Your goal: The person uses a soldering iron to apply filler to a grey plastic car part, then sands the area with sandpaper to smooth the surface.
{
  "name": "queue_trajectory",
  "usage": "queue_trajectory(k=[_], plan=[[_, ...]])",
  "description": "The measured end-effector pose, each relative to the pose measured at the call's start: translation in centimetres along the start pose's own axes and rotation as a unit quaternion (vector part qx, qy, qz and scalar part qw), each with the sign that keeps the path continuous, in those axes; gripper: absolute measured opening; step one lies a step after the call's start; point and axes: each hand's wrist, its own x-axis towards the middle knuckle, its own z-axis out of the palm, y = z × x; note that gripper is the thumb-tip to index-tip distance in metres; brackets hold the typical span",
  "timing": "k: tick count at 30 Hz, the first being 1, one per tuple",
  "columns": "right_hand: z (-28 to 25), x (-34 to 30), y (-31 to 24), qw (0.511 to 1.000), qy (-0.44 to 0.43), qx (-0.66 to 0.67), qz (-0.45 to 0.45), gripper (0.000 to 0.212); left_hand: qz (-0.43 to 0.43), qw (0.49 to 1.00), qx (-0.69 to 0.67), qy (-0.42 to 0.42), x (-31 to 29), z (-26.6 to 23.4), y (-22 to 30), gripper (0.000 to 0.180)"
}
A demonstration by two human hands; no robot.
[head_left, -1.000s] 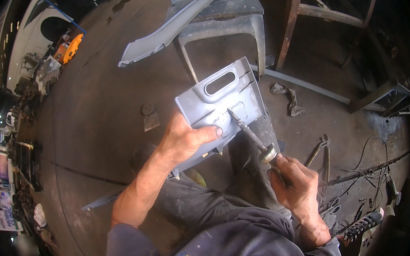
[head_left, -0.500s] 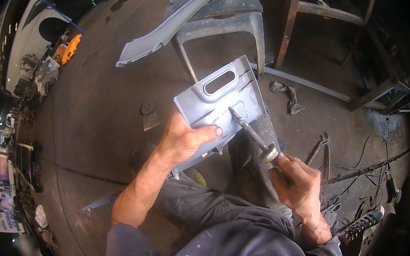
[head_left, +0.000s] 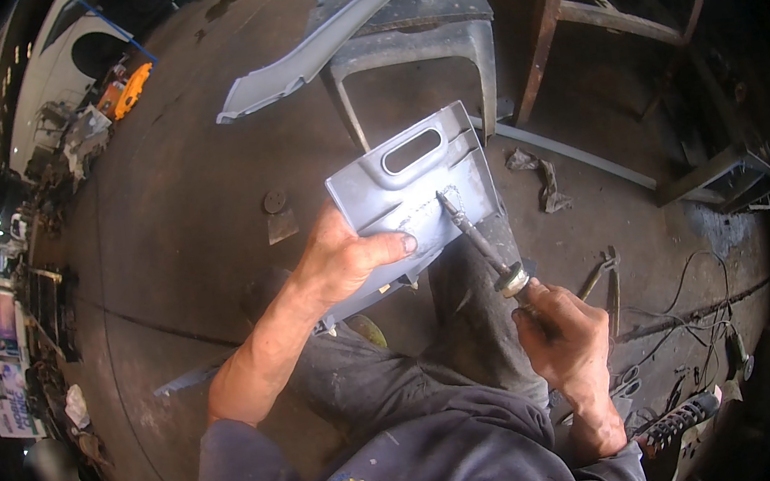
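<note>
One slotted, roughly rectangular grey plastic panel (head_left: 420, 217) is held above the dark-trousered legs (head_left: 370, 370), its left side clamped in the left hand (head_left: 343, 265). It should handle light and stiff, cracking if bent; rim or slot offers safest hold. The right hand (head_left: 568, 327) clasps a slim, round-collared metal rod tool (head_left: 478, 239); whether its tip touches the panel is hard to tell.

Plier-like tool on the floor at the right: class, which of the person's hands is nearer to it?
Right. The right hand, holding a slim tool, appears just left of the plier-like tool; the left hand, on the grey panel, lies farther left.
</note>
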Motion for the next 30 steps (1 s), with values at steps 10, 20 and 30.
queue_trajectory(k=[10,20,30], plan=[[-0.6,0.1,-0.4,0.999,-0.030,0.003,0.016,0.030,0.002,1.000,-0.003,0.000,0.2,0.0,-0.4,0.058],[-0.9,0.2,-0.6,0.999,-0.034,0.021,0.037,0.029,0.007,1.000,-0.003,-0.006,0.5,0.0,-0.5,0.060],[-1.0,0.3,-0.4,0.999,-0.034,-0.031,-0.005,0.029,0.011,1.000,0.006,-0.013,0.5,-0.5,-0.9,0.064]])
